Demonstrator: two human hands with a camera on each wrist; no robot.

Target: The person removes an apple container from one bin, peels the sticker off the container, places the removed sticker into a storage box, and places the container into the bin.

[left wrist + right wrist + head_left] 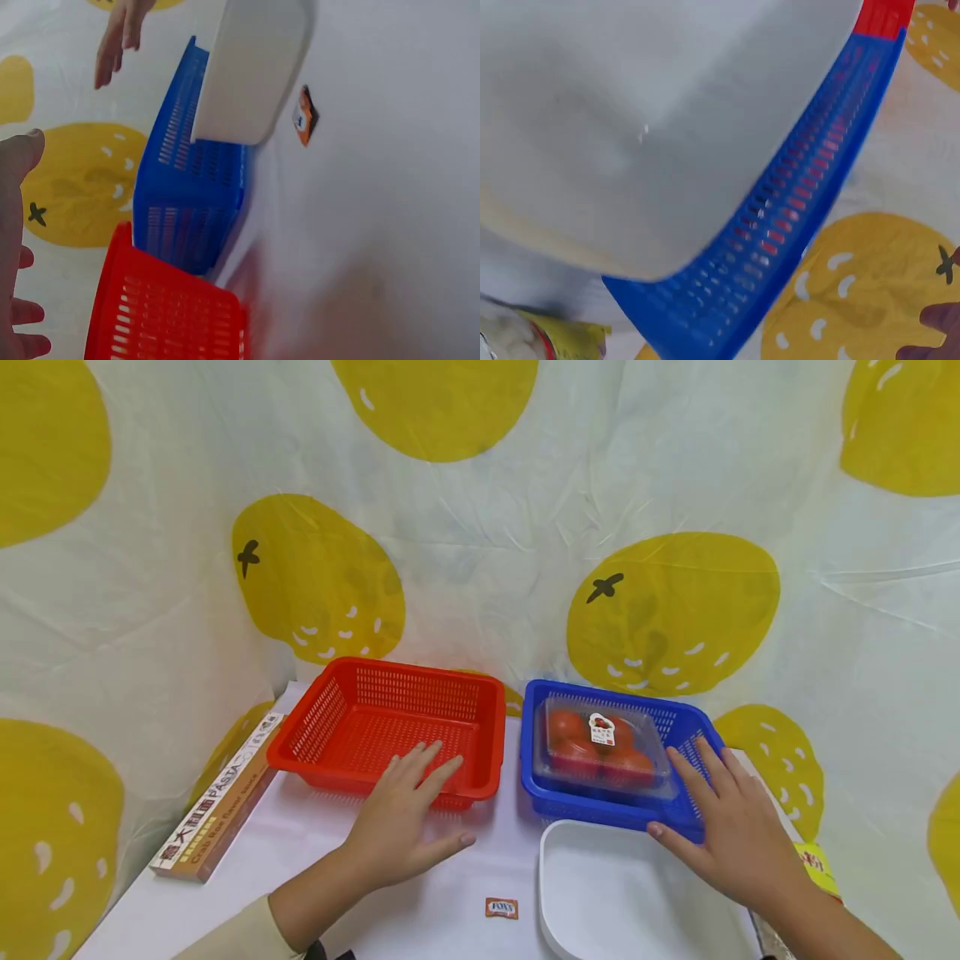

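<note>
Our left hand (405,814) lies flat and released over the near rim of the empty red perforated plastic basket (390,731). Our right hand (731,831), fingers straight, rests on the blue perforated plastic basket (551,797) at the right, which holds the clear plastic box of tomatoes (603,747). A careless push there could tip the blue basket onto the white plastic tray (637,893) just near it.

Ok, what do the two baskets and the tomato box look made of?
Red basket and blue basket: apparently rigid moulded plastic, glossy, with slotted mesh walls. Tomato box: thin clear plastic, probably a clamshell; the tomatoes show through and its lid glints.
</note>
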